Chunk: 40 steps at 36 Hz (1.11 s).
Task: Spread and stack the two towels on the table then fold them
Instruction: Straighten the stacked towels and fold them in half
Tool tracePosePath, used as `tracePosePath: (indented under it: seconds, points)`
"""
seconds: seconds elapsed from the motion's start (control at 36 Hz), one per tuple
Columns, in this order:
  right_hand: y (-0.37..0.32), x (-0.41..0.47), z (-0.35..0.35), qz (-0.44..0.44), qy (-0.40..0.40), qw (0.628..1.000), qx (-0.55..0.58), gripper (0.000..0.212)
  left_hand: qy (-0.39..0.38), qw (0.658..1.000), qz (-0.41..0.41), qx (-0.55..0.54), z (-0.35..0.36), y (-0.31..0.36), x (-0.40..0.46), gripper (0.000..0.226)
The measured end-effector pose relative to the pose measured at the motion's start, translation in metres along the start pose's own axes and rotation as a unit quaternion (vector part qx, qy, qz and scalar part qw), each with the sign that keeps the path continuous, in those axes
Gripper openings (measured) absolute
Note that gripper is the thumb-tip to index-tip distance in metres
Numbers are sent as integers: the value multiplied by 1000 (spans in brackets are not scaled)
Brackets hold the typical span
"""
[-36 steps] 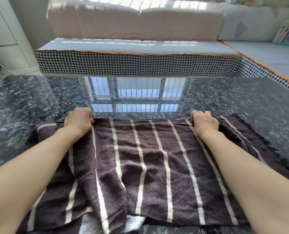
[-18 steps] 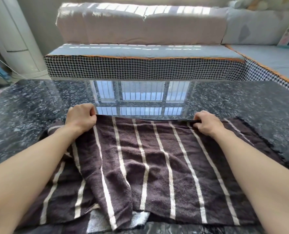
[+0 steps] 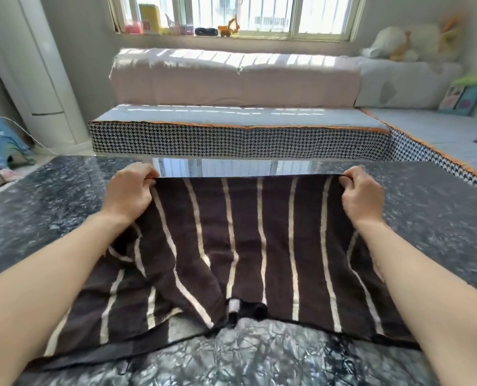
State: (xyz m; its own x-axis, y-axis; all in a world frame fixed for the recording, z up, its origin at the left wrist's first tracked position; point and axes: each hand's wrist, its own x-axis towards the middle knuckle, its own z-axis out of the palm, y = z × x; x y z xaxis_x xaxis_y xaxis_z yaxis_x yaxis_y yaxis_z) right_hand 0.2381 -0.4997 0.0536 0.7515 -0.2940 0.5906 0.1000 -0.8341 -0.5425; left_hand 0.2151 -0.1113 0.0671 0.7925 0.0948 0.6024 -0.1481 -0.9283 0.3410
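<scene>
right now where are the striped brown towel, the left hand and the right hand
striped brown towel (image 3: pixel 245 246): head view, middle of cloth
left hand (image 3: pixel 130 192): head view, back of hand
right hand (image 3: pixel 362 195): head view, back of hand

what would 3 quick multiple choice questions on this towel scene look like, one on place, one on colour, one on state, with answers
1. Where do the hands grip the striped towel?
A. its two far corners
B. its near edge
C. its middle

2. What colours is the towel?
A. blue with red dots
B. dark brown with pale stripes
C. plain white

3. How does the towel's far edge look?
A. crumpled in a heap
B. rolled into a tube
C. stretched straight between the hands

Answers:
1 A: the left hand and right hand each pinch a corner on the side farthest from the person.
2 B: cream lines run along the dark brown cloth.
3 C: the edge forms a taut line above the dark table.
</scene>
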Motion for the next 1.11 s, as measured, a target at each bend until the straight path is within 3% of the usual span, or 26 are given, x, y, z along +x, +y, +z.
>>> tracePosePath:
  seconds: [0.08, 0.22, 0.28, 0.33, 0.39, 0.44, 0.5, 0.56, 0.58, 0.67, 0.72, 0.86, 1.0, 1.11]
  points:
    - [1, -1, -7, -12, 12, 1000, 1, 17, 20, 997, -29, -68, -6, 4, -2, 11]
    - [-10, -13, -27, -4, 111, 992, 66, 19, 65, 962, -57, -258, -27, 31, -15, 13]
    - [-9, -15, -35, 18, 122, 991, 54, 20, -22, 962, -49, -269, -35, 36, -14, 16]
    - [-6, -17, -41, 16, 114, 993, 34, 19, -160, 973, -40, -160, -41, 35, -11, 10]
    - [-5, -19, -46, 6, 91, 996, 23, 19, -276, 960, -41, -31, -46, 32, -8, 11]
    - [-3, -21, -49, 0, 71, 997, 26, 28, -373, 925, -65, -36, -53, 30, -8, 6]
    - [-2, -23, -52, -1, 58, 998, 34, 42, -479, 860, -106, -138, -68, 28, -10, 5]
    - [0, -24, -54, 3, 30, 999, 29, 43, -525, 802, -147, -244, -82, 22, -8, 7]
    - [0, -24, -54, 7, 6, 1000, 14, 40, -520, 802, -151, -253, -85, 20, -6, 11]
    - [2, -19, -40, 19, -79, 995, -52, 29, -416, 901, -101, -67, -63, 9, 2, 12]
    - [-1, -18, -23, 30, -131, 987, -86, 25, -356, 931, -70, 45, -36, 5, 2, 21]
    - [-6, -23, 28, 62, -204, 975, -60, 15, -318, 929, -55, 179, 30, -4, -13, 20]
    - [4, -26, 66, 20, -298, 949, -106, 13, -287, 927, -23, 240, 71, -8, -21, 24]
    - [19, -26, 80, 5, -289, 942, -172, 21, -285, 909, 20, 305, 84, -23, -23, 26]
